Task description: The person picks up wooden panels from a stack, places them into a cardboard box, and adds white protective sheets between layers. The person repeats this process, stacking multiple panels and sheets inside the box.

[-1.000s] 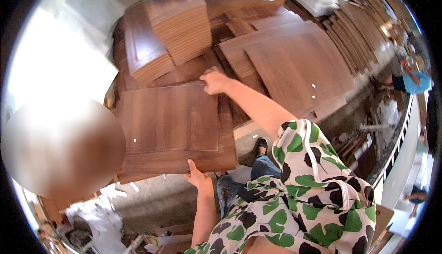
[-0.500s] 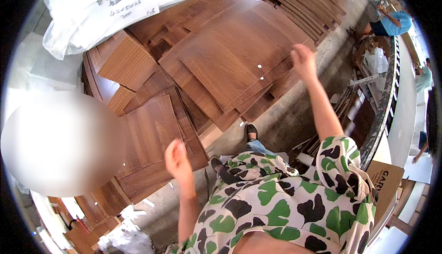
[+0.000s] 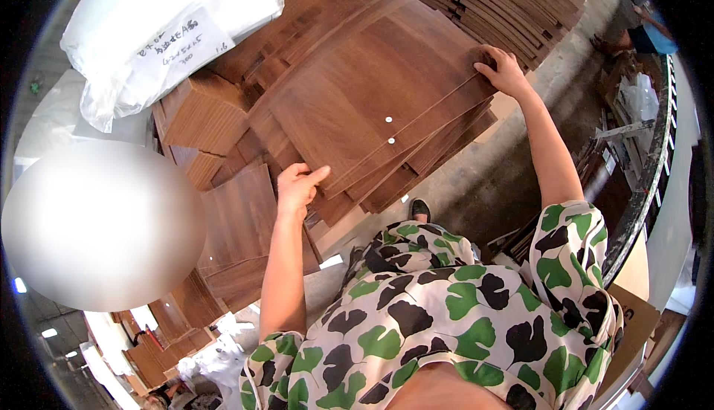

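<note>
A stack of flat brown wood-grain panels point(image 3: 372, 75) lies in front of me, edges unevenly fanned. Two small white dots show on the top panel, near its front edge. At that panel's right corner, my right hand point(image 3: 502, 72) is closed over the edge with fingers bent. My left hand point(image 3: 296, 188) is at the near-left corner of the same panel, one digit reaching over its surface and the other fingers curled. The undersides of both grips are hidden. Left of the stack lie more brown panels point(image 3: 238, 217).
Brown blocks point(image 3: 204, 113) stand left of the stack, beside a large white plastic-wrapped bundle point(image 3: 178, 16). More stacked boards point(image 3: 498, 1) are at the far right. A dark-edged conveyor point(image 3: 662, 135) curves along the right, with a person in blue point(image 3: 651, 38) beyond. A blurred disc covers the left.
Both hands have come to the top panel: the left moved up and forward to its near corner, the right closed onto its right corner. The view has shifted slightly.
</note>
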### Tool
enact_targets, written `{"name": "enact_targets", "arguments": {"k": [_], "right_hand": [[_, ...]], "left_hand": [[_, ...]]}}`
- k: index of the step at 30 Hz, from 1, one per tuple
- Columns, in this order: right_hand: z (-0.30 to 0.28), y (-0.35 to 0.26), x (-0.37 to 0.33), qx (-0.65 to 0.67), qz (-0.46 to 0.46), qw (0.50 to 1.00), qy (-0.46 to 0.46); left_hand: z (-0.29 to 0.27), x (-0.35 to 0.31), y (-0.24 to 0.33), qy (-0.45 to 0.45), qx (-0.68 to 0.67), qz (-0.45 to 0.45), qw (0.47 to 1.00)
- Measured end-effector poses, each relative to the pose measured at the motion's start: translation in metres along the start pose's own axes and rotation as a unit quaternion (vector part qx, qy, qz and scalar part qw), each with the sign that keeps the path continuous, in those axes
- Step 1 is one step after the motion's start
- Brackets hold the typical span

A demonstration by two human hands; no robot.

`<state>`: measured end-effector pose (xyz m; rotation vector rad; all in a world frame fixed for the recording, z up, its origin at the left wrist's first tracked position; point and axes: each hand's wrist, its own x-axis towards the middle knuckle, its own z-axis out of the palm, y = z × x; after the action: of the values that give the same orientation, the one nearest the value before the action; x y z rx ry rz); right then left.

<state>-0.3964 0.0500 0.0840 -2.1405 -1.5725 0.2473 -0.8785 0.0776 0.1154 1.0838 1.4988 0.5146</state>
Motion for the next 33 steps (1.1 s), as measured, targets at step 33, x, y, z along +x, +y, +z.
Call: {"name": "enact_targets", "arguments": {"k": [33], "right_hand": [[-0.022, -0.048, 0.037, -0.153, 0.009, 0.982, -0.111]], "left_hand": [[0.0, -0.031, -0.013, 0.119, 0.172, -0.037, 0.977]]}}
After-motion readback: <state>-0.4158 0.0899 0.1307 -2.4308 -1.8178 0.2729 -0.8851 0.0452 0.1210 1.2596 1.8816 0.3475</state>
